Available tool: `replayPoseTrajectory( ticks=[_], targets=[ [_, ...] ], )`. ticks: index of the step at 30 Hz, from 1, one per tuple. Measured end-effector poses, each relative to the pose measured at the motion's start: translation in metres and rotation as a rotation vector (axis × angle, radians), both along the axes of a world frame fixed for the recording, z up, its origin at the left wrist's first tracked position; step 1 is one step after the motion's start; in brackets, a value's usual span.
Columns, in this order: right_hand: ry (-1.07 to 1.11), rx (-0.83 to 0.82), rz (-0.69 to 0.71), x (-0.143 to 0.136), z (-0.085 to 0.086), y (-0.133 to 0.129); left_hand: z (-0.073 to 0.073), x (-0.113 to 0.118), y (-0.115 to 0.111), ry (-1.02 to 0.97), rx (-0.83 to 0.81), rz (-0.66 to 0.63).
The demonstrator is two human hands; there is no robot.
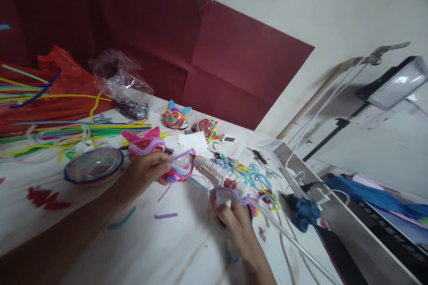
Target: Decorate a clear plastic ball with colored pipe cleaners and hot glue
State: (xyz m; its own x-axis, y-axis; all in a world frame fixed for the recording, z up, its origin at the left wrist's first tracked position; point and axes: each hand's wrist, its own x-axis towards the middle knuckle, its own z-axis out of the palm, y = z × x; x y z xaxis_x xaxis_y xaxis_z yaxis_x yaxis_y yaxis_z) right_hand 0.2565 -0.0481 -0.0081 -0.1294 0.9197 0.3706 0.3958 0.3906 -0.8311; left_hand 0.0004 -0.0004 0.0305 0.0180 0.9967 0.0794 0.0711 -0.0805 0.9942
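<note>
My left hand (154, 167), fingers pinched, holds a clear plastic piece (183, 165) with pink, blue and purple fuzzy stems round its edge. In my right hand (232, 216) is a white glue gun (211, 170), its nozzle touching or very close to the piece's upper right edge. A wavy purple stem (234, 194) lies across the right fingers and the gun. Just behind my left hand sits a pink striped figure with pointed ears (147, 141). To the left lies a clear bowl-shaped piece with a dark blue rim (94, 165).
Two small decorated figures (175, 118) stand near the wall. Long coloured stems (83, 131) and a red bag (63, 71) are at the left. Cut stem scraps (249, 171) lie right of centre. Cables (284, 227) run along the right side beside a blue scrunchie (306, 213).
</note>
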Motion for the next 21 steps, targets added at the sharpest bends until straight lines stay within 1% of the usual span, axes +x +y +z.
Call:
replayPoseTrajectory(
  ticks=[7, 14, 19, 21],
  targets=[
    [-0.023, 0.009, -0.012, 0.0005, 0.0021, -0.0005, -0.0033, -0.0004, 0.0015, -0.017, -0.015, -0.004],
    [-0.002, 0.012, -0.028, 0.0004, -0.001, -0.0029, -0.0013, -0.0008, 0.0003, -0.014, -0.02, 0.0],
    [-0.002, -0.001, -0.013, -0.0004, 0.0017, -0.0028, -0.0006, -0.0022, -0.0006, -0.016, -0.031, 0.001],
    [-0.012, 0.023, -0.009, -0.0007, 0.0025, -0.0022, -0.0008, -0.0027, 0.0004, -0.012, -0.032, 0.009]
  ],
)
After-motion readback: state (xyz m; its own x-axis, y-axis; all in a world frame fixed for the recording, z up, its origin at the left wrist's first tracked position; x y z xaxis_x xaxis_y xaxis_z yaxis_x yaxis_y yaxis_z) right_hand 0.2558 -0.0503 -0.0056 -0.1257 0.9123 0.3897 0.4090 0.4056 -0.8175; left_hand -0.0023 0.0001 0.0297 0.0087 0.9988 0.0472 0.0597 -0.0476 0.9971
